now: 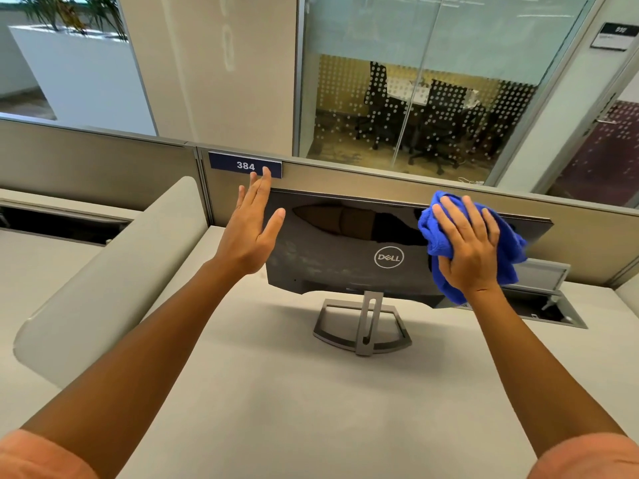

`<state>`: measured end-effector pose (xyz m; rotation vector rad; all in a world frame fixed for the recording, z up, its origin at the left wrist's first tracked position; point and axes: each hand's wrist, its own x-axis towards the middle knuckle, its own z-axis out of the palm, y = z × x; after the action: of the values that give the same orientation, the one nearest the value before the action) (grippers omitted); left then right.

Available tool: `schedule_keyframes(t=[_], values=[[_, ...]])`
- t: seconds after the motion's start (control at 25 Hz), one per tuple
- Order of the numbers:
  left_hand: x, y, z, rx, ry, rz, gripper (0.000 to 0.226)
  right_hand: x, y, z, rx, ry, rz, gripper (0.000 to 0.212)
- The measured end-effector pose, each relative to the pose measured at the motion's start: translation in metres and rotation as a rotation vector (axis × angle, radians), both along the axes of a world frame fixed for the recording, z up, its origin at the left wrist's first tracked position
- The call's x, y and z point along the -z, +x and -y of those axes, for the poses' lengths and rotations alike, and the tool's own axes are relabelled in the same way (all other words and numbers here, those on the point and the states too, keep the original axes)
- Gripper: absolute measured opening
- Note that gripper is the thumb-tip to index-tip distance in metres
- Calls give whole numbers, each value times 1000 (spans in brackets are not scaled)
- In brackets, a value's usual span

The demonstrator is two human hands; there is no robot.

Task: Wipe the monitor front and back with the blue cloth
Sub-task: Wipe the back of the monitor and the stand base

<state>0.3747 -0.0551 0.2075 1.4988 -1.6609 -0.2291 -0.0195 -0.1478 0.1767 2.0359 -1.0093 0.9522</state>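
A dark monitor stands on the desk with its glossy back and round logo toward me, on a grey open-frame stand. My right hand presses a bunched blue cloth flat against the right part of the monitor's back, fingers spread and nearly straight. My left hand is raised at the monitor's left edge with straight fingers, thumb lying over the upper left corner; I cannot tell whether it touches the monitor. The screen side is hidden.
The pale desk meets a beige partition carrying a blue "384" plate. A curved divider panel rises at the left. An open cable hatch lies behind the monitor at the right. Glass walls stand beyond.
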Motion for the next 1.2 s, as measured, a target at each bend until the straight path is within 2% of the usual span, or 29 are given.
schedule_keyframes(t=[0.2,0.48,0.56,0.64,0.76,0.88,1.0,1.12,1.2], values=[[-7,5,-6,55,-21,-92,61,-2,71,2,-86,-43,-111,58],[-7,7,-6,47,14,-93,61,14,139,-2,-184,-43,-122,58],[-5,7,-5,52,-19,-90,59,27,142,0,-259,-57,-257,55],[-2,9,-3,68,-49,-87,58,52,140,-1,-316,-98,-493,54],[2,13,-1,64,-46,-48,57,93,115,-4,-201,-222,-916,72],[4,16,0,68,-62,-5,56,101,91,-7,-126,-233,-1041,83],[4,16,0,83,-104,-12,54,84,87,-12,-175,-134,-880,83],[2,14,-1,99,-128,-44,53,38,107,-12,-234,-19,-539,74],[0,13,-1,99,-141,-46,53,4,136,-8,-179,-83,-334,64]])
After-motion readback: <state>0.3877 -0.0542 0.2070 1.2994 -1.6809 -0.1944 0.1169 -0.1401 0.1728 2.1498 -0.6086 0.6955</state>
